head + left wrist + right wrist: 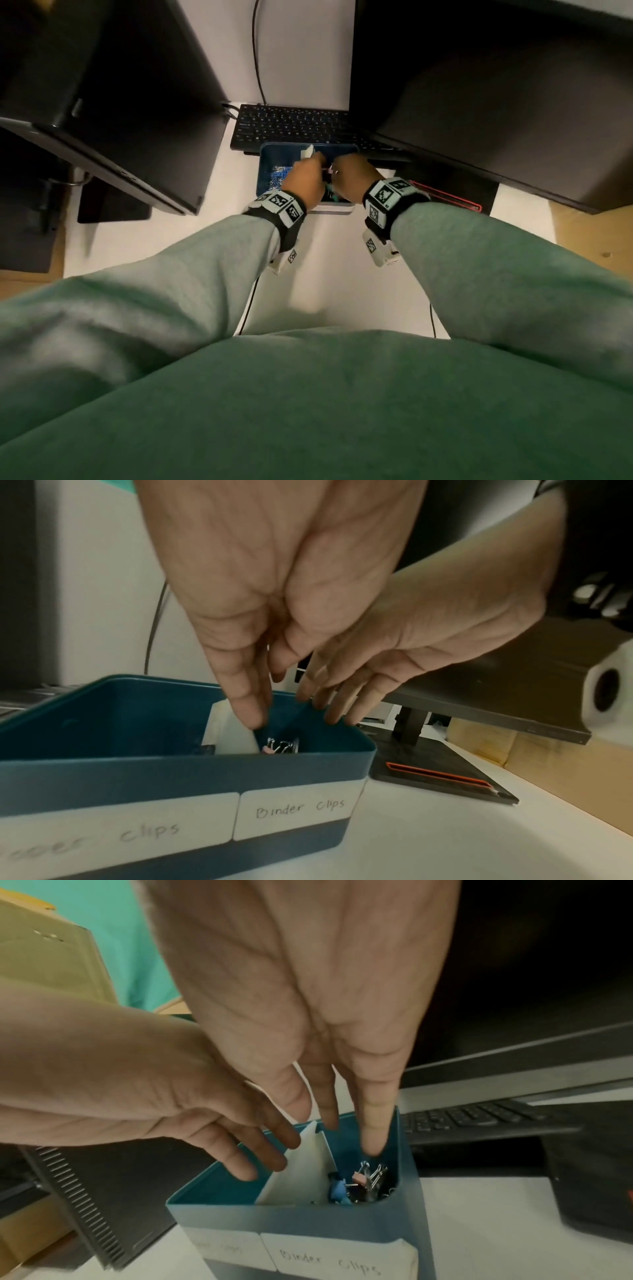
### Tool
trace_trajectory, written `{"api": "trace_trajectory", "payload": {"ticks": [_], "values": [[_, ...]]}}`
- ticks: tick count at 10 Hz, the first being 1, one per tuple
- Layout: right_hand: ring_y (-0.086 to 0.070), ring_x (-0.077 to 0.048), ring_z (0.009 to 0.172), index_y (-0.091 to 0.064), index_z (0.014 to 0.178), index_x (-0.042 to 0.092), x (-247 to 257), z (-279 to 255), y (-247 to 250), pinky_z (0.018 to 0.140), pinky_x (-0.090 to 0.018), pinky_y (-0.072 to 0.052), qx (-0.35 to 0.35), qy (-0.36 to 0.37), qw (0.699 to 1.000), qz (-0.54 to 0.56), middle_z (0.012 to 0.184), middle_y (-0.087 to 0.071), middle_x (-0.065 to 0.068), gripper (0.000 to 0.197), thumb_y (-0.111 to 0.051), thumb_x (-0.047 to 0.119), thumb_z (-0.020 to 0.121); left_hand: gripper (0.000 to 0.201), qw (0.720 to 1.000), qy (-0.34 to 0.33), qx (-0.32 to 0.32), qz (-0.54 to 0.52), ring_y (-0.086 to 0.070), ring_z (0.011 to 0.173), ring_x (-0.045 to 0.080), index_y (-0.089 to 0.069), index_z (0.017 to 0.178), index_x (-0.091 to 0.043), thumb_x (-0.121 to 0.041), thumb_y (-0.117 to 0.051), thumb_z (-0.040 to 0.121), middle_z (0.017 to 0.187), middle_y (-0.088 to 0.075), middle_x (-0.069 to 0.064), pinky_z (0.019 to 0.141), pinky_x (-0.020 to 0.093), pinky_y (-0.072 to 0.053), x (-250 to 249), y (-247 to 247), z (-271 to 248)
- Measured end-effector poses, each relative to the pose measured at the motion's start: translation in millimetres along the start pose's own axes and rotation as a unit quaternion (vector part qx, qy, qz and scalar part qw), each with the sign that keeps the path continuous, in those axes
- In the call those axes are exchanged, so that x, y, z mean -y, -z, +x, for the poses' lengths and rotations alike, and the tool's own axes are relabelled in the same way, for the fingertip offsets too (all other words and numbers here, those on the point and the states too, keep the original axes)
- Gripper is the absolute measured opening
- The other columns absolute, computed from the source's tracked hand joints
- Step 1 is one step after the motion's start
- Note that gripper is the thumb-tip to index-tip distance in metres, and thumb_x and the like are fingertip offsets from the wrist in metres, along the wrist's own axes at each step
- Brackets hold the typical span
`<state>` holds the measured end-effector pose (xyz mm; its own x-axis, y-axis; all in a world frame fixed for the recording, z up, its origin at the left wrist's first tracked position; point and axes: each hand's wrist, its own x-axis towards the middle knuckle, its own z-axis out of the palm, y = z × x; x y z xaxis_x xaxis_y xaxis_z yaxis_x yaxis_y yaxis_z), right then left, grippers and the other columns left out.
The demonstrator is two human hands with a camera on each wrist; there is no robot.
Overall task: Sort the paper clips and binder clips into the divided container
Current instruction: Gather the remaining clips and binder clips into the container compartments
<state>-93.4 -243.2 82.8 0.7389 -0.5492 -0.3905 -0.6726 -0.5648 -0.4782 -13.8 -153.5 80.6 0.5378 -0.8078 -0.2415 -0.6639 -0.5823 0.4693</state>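
A dark blue divided container (263,164) stands on the white desk in front of the keyboard. A white divider (232,734) splits it, and labels on its front read "clips" (150,831) and "Binder clips" (299,808). Blue paper clips (276,176) lie in the left compartment. Several binder clips (363,1180), one of them pink, lie in the right compartment. My left hand (260,710) points down with straight fingers, its fingertip on the divider's top. My right hand (339,1131) reaches straight-fingered into the binder clip compartment and holds nothing.
A black keyboard (291,126) lies just behind the container. Dark monitors rise at left (120,120) and right (496,102). A black stand base with a red outline (448,198) sits to the container's right. A cable (257,51) runs up the wall.
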Motion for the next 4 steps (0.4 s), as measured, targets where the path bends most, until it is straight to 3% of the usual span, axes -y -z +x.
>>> {"api": "trace_trajectory", "payload": {"ticks": [1, 2, 3, 4], "values": [[-0.058, -0.037, 0.104, -0.062, 0.109, 0.004, -4, -23, 2, 0.081, -0.036, -0.046, -0.047, 0.038, 0.998, -0.019, 0.116, -0.056, -0.021, 0.024, -0.046, 0.013, 0.094, 0.023, 1.0, 0.017, -0.015, 0.011, -0.062, 0.098, 0.034, -0.057, 0.115, -0.009, -0.007, -0.047, 0.094, 0.106, -0.065, 0.018, 0.079, 0.035, -0.046, 3, 8, -20], [-0.058, -0.035, 0.104, -0.059, 0.112, 0.008, -13, -59, -12, 0.084, -0.038, -0.047, -0.032, 0.078, 0.995, -0.047, 0.118, -0.055, -0.017, 0.023, -0.044, 0.016, 0.095, 0.026, 0.998, 0.018, 0.015, 0.05, -0.062, 0.099, 0.032, -0.06, 0.112, -0.011, -0.004, -0.043, 0.093, 0.11, -0.064, 0.016, 0.083, 0.037, -0.048, 8, 6, -55], [-0.057, -0.029, 0.111, -0.059, 0.116, 0.016, -20, -89, -24, 0.093, -0.039, -0.047, 0.052, 0.084, 0.994, -0.052, 0.125, -0.056, -0.009, 0.025, -0.047, 0.024, 0.096, 0.025, 0.996, 0.029, 0.049, 0.067, -0.062, 0.097, 0.029, -0.06, 0.11, -0.014, -0.007, -0.042, 0.094, 0.111, -0.063, 0.012, 0.078, 0.034, -0.046, 13, 4, -82], [-0.058, -0.021, 0.11, -0.061, 0.116, 0.023, -32, -125, -28, 0.094, -0.035, -0.047, 0.117, 0.117, 0.986, -0.005, 0.121, -0.06, -0.002, 0.024, -0.051, 0.028, 0.095, 0.026, 0.989, 0.047, 0.107, 0.088, -0.061, 0.099, 0.031, -0.056, 0.114, -0.018, -0.014, -0.039, 0.094, 0.115, -0.062, 0.011, 0.082, 0.035, -0.047, 36, -8, -126]]}}
